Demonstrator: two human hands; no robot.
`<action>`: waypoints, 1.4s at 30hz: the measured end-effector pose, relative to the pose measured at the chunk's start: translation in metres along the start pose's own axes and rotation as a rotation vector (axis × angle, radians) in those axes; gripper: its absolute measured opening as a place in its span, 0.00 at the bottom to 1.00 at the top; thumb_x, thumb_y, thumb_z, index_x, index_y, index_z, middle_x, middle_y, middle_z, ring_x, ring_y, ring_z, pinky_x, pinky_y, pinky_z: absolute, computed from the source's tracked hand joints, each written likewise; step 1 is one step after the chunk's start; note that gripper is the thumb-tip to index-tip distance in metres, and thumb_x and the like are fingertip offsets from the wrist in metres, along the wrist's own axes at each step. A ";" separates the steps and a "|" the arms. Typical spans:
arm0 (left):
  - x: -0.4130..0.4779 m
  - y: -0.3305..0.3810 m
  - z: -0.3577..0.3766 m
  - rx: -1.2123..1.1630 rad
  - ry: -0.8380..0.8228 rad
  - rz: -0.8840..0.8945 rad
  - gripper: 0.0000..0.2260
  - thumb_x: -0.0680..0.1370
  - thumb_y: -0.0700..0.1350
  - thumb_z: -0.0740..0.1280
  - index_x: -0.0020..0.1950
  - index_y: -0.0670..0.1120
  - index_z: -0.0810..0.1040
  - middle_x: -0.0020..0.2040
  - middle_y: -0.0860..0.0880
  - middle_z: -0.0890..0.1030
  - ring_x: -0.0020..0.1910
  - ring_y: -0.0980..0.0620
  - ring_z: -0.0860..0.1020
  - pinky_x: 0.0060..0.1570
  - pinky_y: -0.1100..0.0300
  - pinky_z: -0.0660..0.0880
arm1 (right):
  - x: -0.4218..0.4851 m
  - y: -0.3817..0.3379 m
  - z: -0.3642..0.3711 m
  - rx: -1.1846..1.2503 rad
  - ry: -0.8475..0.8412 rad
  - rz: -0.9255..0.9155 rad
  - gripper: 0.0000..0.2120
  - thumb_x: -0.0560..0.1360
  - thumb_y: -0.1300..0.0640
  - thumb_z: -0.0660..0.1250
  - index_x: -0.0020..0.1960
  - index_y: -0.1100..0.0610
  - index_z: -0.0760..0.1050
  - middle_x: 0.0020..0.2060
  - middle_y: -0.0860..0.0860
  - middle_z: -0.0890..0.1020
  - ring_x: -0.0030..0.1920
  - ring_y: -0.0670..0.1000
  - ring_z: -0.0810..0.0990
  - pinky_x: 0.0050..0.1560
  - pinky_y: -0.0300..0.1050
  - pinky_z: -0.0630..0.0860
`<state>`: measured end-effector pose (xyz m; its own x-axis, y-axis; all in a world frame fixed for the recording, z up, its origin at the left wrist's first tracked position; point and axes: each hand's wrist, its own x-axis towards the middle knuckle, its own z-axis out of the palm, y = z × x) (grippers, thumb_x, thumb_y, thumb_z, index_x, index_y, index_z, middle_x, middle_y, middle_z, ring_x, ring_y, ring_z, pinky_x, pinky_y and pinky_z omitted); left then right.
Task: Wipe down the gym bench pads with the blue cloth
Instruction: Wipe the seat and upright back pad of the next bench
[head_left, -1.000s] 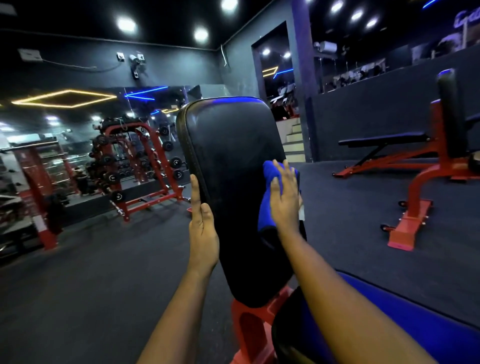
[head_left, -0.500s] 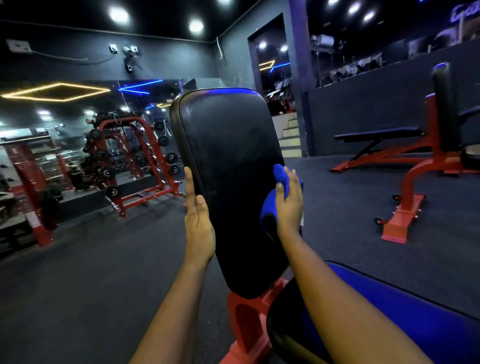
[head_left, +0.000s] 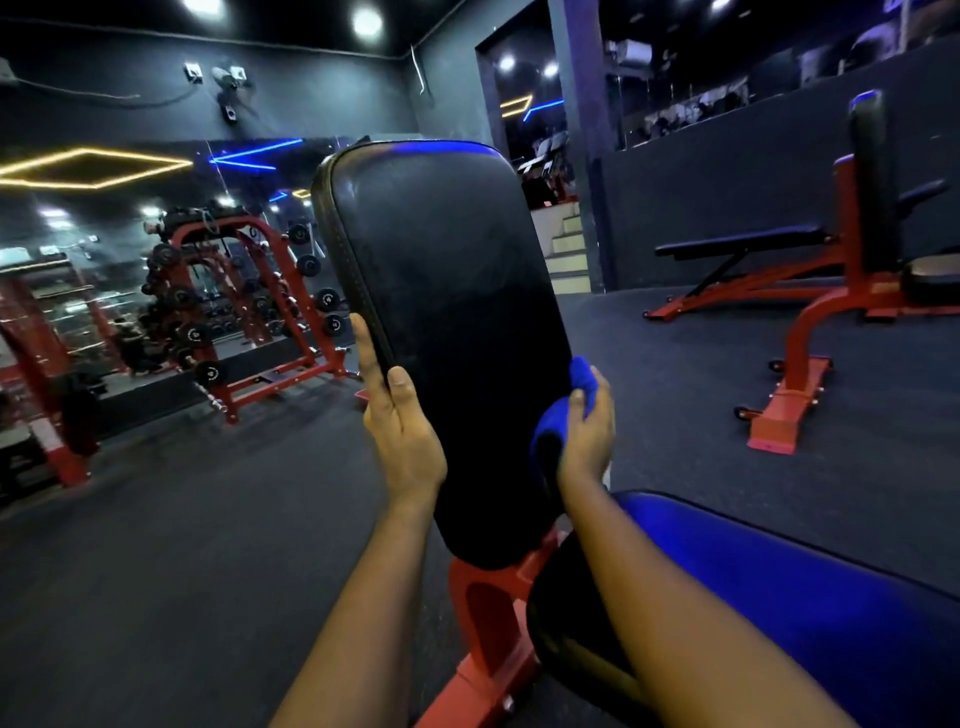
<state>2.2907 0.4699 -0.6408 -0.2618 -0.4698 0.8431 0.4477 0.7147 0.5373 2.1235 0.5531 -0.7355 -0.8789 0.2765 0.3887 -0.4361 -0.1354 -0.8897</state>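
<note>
The left hand (head_left: 402, 431) braces the upright back pad's (head_left: 452, 312) left edge, fingers straight, thumb on its face. The right hand (head_left: 589, 434) clutches the blue cloth (head_left: 545, 428) against the pad's lower right edge.

No text is legible; markings on the round black weight plates (head_left: 327, 300) beyond the left hand (head_left: 402, 431) are too small.
</note>
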 end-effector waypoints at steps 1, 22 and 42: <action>0.000 -0.003 0.000 0.011 0.011 0.012 0.22 0.86 0.48 0.48 0.80 0.59 0.50 0.33 0.58 0.71 0.23 0.56 0.62 0.24 0.50 0.69 | 0.004 0.002 -0.002 0.009 0.032 0.068 0.18 0.82 0.58 0.61 0.71 0.55 0.71 0.69 0.54 0.75 0.70 0.57 0.72 0.69 0.48 0.67; 0.000 -0.010 0.002 -0.013 -0.033 0.057 0.22 0.86 0.48 0.48 0.81 0.53 0.50 0.77 0.58 0.64 0.68 0.51 0.72 0.72 0.54 0.66 | -0.021 0.008 -0.011 -0.142 0.097 0.342 0.14 0.83 0.56 0.57 0.67 0.54 0.72 0.63 0.57 0.78 0.60 0.62 0.77 0.52 0.50 0.71; 0.139 0.024 -0.006 -0.268 -0.105 0.118 0.19 0.85 0.45 0.52 0.77 0.50 0.64 0.75 0.52 0.67 0.73 0.55 0.66 0.73 0.53 0.63 | 0.073 -0.138 0.051 0.010 -0.142 -0.339 0.17 0.82 0.55 0.58 0.70 0.52 0.71 0.66 0.51 0.76 0.65 0.54 0.74 0.58 0.45 0.70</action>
<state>2.2703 0.4185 -0.5109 -0.2754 -0.3255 0.9046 0.6862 0.5924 0.4221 2.1095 0.5432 -0.5724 -0.7022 0.1726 0.6908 -0.7081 -0.0679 -0.7028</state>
